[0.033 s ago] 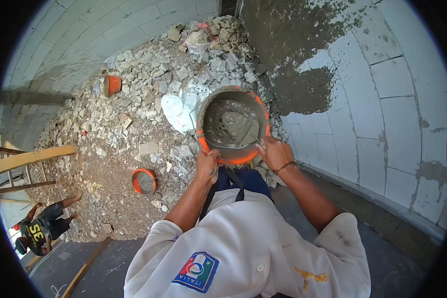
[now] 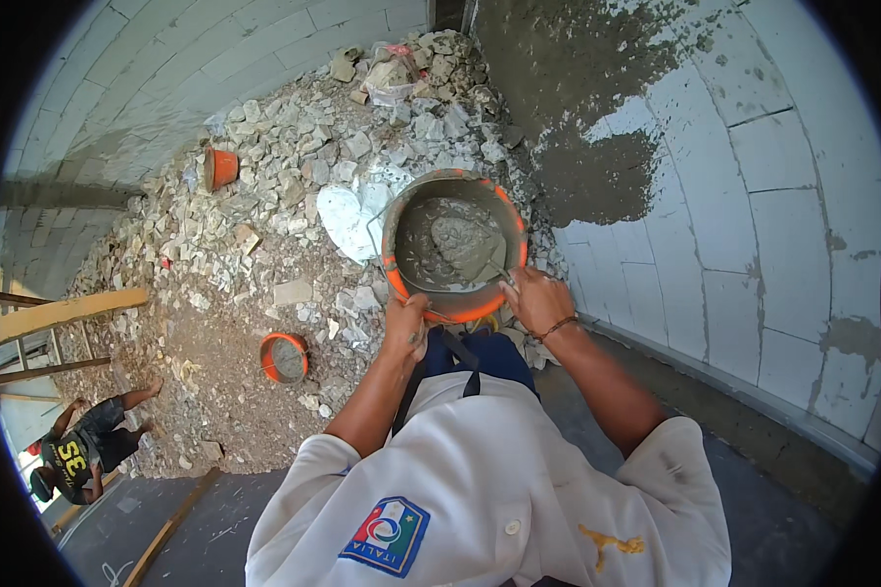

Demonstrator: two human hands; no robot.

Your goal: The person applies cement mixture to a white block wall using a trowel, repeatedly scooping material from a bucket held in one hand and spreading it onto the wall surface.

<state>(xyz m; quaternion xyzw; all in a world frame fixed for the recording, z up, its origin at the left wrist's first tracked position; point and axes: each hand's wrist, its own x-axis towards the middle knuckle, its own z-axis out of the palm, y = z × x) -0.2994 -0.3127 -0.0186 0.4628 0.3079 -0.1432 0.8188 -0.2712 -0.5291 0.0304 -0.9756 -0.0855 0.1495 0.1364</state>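
An orange bucket (image 2: pixel 468 311), its rim smeared with grey, stands in front of me on or above the rubble; its base is hidden. Wet grey mortar (image 2: pixel 423 262) lies inside. My left hand (image 2: pixel 406 328) is closed on the bucket's near left rim. At the near right side, my right hand (image 2: pixel 538 299) is closed round the handle of a trowel (image 2: pixel 482 260), most of the handle being hidden by the fingers. The trowel's mortar-coated blade reaches into the bucket and carries or rests against a lump of mortar.
Broken rubble (image 2: pixel 313 157) covers the ground. An orange bucket (image 2: pixel 284 358) holding grey material stands left; another orange bucket (image 2: pixel 222 168) lies tipped farther off. A white sack (image 2: pixel 343 220) touches my bucket's left. The block wall (image 2: pixel 695 225) is partly plastered. Another person (image 2: pixel 88 445) is far left.
The bucket and both hands have shifted slightly left. Inside, the trowel blade and the lump of mortar have moved a little; both grips are the same.
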